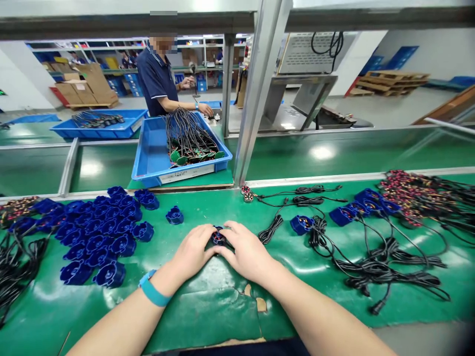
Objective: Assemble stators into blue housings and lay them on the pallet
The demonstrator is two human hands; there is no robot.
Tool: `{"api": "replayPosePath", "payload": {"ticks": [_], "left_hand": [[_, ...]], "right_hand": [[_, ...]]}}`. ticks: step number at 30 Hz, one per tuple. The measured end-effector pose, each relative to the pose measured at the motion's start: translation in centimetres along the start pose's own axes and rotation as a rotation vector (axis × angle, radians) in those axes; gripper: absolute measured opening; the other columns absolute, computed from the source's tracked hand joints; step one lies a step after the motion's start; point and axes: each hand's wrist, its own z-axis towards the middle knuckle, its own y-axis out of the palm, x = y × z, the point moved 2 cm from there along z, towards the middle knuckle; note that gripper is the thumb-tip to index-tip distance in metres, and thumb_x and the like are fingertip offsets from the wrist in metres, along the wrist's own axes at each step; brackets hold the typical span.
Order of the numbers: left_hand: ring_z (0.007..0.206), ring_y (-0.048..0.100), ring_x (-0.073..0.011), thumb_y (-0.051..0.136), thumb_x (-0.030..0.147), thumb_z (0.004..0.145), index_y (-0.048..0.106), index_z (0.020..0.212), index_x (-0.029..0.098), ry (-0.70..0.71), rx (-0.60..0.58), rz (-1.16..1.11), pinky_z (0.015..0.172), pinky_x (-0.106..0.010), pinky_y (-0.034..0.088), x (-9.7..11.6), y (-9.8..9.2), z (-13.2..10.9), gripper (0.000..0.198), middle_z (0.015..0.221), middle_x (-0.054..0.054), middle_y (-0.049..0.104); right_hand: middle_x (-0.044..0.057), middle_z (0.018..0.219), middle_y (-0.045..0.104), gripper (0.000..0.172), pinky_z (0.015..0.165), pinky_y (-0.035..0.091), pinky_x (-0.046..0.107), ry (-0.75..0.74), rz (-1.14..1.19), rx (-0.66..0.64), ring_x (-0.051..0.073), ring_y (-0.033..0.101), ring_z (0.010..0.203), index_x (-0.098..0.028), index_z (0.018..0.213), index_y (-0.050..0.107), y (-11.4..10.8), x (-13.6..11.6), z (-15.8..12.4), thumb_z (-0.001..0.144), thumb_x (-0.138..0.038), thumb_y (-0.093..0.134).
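Observation:
At the middle of the green bench, my left hand (193, 247) and my right hand (245, 251) close round a small dark-blue plastic housing (218, 236) with a part inside it. Fingers of both hands cover most of it. A teal wrist strap (155, 289) circles my left wrist. To the left lies a cluster of blue plastic housings (100, 227), with a single housing (174, 215) apart from them. On the right, a blue housing (301, 225) has a part in it, near a bundled black cable (272, 228).
Wired parts (411, 195) and black cables (397, 262) spread over the right side; more cables (22, 267) lie far left. A metal post (256, 99) rises ahead. Behind it stands a blue tray (148, 153) of cabled circuit boards. A co-worker (158, 81) stands beyond.

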Motion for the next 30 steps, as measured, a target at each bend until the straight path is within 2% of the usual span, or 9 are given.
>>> {"api": "replayPosePath", "payload": {"ticks": [3,6,9,12,15,18,21,24,30], "left_hand": [[0.116,0.065,-0.0288,0.069,0.033,0.091,0.056,0.128,0.019,0.035,0.005,0.043,0.100,-0.048,0.056,0.0,0.0,0.0,0.042,0.124,-0.015,0.068],[0.114,0.066,-0.0296,0.065,0.033,0.093,0.056,0.131,0.019,0.031,-0.003,0.067,0.099,-0.049,0.056,-0.2,0.2,0.0,0.042,0.125,-0.015,0.068],[0.117,0.064,-0.0295,0.062,0.036,0.095,0.052,0.138,0.022,0.034,-0.063,0.062,0.100,-0.050,0.055,-0.3,0.4,0.1,0.046,0.129,-0.014,0.066],[0.127,0.058,-0.0310,0.064,0.045,0.092,0.040,0.149,0.023,0.048,-0.077,0.091,0.105,-0.050,0.051,-0.4,0.0,0.3,0.065,0.139,-0.016,0.060],[0.141,0.044,-0.0378,0.065,0.051,0.090,0.043,0.148,0.021,-0.039,0.105,0.264,0.115,-0.059,0.036,-1.1,-1.3,0.8,0.069,0.148,-0.019,0.051],[0.150,0.024,-0.0452,0.056,0.048,0.094,0.049,0.143,0.013,-0.291,0.267,0.457,0.119,-0.069,0.020,-2.9,-2.6,0.8,0.060,0.158,-0.026,0.033],[0.148,0.026,-0.0489,0.050,0.044,0.095,0.046,0.143,0.005,-0.422,0.201,0.506,0.114,-0.068,0.030,-4.8,-2.6,0.5,0.063,0.156,-0.031,0.031],[0.140,0.039,-0.0446,0.048,0.036,0.094,0.047,0.142,0.004,-0.378,0.122,0.465,0.109,-0.058,0.044,-5.7,-1.6,0.2,0.058,0.149,-0.029,0.041],[0.126,0.056,-0.0348,0.043,0.022,0.096,0.054,0.138,0.010,-0.231,0.103,0.308,0.105,-0.050,0.051,-3.9,0.4,-0.1,0.046,0.140,-0.022,0.054]], "right_hand": [[0.017,0.128,0.062,0.048,0.096,0.052,0.044,0.014,-0.115,-0.087,0.030,0.060,0.111,-0.013,0.132,0.060,0.4,-0.6,0.2,0.096,-0.045,0.061],[0.016,0.125,0.063,0.048,0.095,0.052,0.045,0.043,-0.203,-0.115,0.031,0.060,0.111,-0.012,0.132,0.060,0.7,-0.9,0.5,0.097,-0.045,0.059],[0.016,0.120,0.065,0.044,0.091,0.054,0.043,0.080,-0.274,-0.127,0.031,0.062,0.111,-0.012,0.127,0.062,0.6,-0.8,0.8,0.098,-0.044,0.057],[0.012,0.111,0.067,0.032,0.080,0.055,0.036,0.173,-0.311,-0.142,0.026,0.068,0.097,-0.015,0.118,0.065,0.1,0.0,1.1,0.098,-0.039,0.056],[0.010,0.107,0.068,0.027,0.074,0.054,0.032,0.308,-0.364,-0.114,0.023,0.070,0.088,-0.017,0.111,0.066,-1.0,1.8,0.9,0.099,-0.039,0.054],[0.010,0.108,0.069,0.027,0.072,0.053,0.031,0.458,-0.431,-0.064,0.023,0.071,0.088,-0.018,0.109,0.067,-2.5,4.3,-0.3,0.100,-0.039,0.052],[0.013,0.106,0.069,0.029,0.076,0.052,0.032,0.549,-0.495,-0.024,0.024,0.070,0.090,-0.015,0.108,0.067,-4.1,7.0,-2.1,0.102,-0.036,0.048],[0.013,0.106,0.069,0.029,0.079,0.050,0.030,0.600,-0.560,0.041,0.023,0.069,0.093,-0.014,0.106,0.068,-5.6,9.9,-3.9,0.102,-0.035,0.048],[0.017,0.106,0.066,0.027,0.081,0.048,0.035,0.713,-0.696,0.165,0.027,0.063,0.098,-0.013,0.099,0.070,-7.8,14.5,-5.3,0.099,-0.034,0.053]]}}
